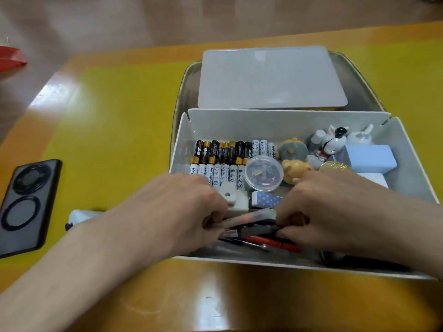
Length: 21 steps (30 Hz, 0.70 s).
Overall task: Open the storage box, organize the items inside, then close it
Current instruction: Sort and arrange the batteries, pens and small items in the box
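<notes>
A: From the head camera, why are both hands down at the near wall of the storage box?

B: They seem to be squaring up a bundle of pens. The left hand has its fingers curled round one end, the right hand pinches the other, so the bundle is held level between them, probably to lie flat along that near side.

A: And the box itself?

B: It sits open on a metal tray on the yellow table. Its lid lies flat on the tray just behind it, out of the way until closing.

A: The rest looks sorted already.

B: Mostly. The batteries lie side by side in two rows at the back left (easy to count that way), and the figurines stand grouped at the back right beside a blue block.

A: Any writing?

B: "Heybright" on a white battery; the other print is too small. A phone lies left of the box, well apart.
</notes>
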Each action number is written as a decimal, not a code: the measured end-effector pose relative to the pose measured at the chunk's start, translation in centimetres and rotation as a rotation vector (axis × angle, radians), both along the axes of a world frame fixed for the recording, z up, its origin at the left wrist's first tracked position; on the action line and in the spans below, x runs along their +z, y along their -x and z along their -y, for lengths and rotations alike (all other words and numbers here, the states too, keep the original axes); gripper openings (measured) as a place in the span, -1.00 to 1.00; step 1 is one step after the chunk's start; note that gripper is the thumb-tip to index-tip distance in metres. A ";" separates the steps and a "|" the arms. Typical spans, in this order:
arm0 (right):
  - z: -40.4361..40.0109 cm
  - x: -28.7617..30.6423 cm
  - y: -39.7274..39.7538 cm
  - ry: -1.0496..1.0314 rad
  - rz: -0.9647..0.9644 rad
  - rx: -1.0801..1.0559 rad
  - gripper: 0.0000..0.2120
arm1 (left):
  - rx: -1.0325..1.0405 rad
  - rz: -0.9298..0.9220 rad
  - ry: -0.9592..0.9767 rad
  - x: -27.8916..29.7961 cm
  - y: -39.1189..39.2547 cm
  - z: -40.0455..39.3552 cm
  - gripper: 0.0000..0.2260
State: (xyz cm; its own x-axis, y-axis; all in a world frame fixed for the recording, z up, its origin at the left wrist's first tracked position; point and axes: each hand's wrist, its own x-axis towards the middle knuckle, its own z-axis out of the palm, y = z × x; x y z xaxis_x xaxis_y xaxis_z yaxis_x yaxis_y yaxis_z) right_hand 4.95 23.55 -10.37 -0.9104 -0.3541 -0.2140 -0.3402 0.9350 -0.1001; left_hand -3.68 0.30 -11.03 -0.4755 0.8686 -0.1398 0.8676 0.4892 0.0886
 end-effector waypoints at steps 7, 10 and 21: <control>-0.4 0.6 -1.3 0.168 0.234 0.037 -0.59 | -0.018 0.125 -0.053 -0.1 0.1 0.2 -0.80; -0.9 1.0 -1.2 0.212 0.244 0.006 -0.61 | -0.081 0.112 -0.035 -0.8 0.0 0.0 -0.83; -1.1 1.1 -2.3 -0.052 0.053 0.047 -0.74 | -0.164 -0.017 0.186 -1.5 -0.3 -1.3 -0.72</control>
State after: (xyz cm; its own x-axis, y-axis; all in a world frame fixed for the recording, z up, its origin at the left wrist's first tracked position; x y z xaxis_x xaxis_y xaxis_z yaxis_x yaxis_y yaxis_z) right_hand 7.23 24.69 -9.26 -0.8798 -0.3834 -0.2808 -0.3792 0.9225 -0.0714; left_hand -3.41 1.65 -12.49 -0.3339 0.8943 -0.2978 0.9373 0.3484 -0.0047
